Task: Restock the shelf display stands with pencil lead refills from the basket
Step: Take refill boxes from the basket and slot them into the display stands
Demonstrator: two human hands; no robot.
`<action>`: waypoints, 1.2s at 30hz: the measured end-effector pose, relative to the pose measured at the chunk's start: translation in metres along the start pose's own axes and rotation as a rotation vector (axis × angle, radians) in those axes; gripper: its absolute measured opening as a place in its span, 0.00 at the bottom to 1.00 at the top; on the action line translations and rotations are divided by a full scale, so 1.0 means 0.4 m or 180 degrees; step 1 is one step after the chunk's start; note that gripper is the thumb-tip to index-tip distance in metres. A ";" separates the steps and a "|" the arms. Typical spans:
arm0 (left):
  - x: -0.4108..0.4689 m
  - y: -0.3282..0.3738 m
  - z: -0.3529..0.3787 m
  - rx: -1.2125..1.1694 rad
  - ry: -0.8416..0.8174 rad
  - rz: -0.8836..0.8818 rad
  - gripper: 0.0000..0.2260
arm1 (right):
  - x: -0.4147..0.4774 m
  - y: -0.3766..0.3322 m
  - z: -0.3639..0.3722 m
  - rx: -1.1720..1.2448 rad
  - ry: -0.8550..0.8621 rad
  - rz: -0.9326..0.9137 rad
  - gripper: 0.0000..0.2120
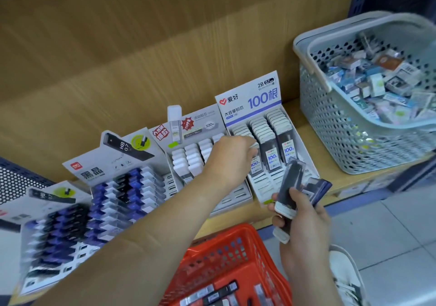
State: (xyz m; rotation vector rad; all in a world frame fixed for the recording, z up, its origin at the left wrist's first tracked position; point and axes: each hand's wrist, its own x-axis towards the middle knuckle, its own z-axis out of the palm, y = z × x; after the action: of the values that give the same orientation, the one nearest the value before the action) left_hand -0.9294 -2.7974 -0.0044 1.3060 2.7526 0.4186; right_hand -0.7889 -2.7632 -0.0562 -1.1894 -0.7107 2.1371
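My left hand (232,153) reaches across to the blue-and-white "100" display stand (252,98) and its fingertips pinch a lead refill case in the stand's left column. My right hand (300,221) grips a bundle of several dark lead refill cases (291,183) with white caps, held just in front of the shelf edge. The red basket (212,258) sits below my arms with more refill cases (212,296) lying in it.
A grey-white stand (188,126) with white-capped cases stands left of the "100" stand; two stands of dark blue HB cases (122,188) lie further left. A grey perforated basket (330,117) full of small boxes occupies the shelf's right end. Tiled floor at right.
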 end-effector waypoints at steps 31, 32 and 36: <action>-0.238 0.007 -0.015 -0.0909 -0.0142 0.0643 0.21 | -0.019 0.006 0.017 0.0423 -0.0755 0.0733 0.06; -0.244 0.003 -0.011 -0.1018 0.0101 0.0609 0.17 | -0.024 0.009 0.024 0.0455 -0.0843 0.0834 0.08; -0.252 -0.001 -0.030 -0.0869 0.0776 0.0820 0.10 | -0.041 0.001 0.048 0.0626 -0.1075 0.0965 0.15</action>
State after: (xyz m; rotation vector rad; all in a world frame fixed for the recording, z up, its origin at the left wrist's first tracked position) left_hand -0.8676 -2.8778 0.0012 1.6306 2.5840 0.9941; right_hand -0.7989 -2.7783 -0.0385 -0.8853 -0.4637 2.6316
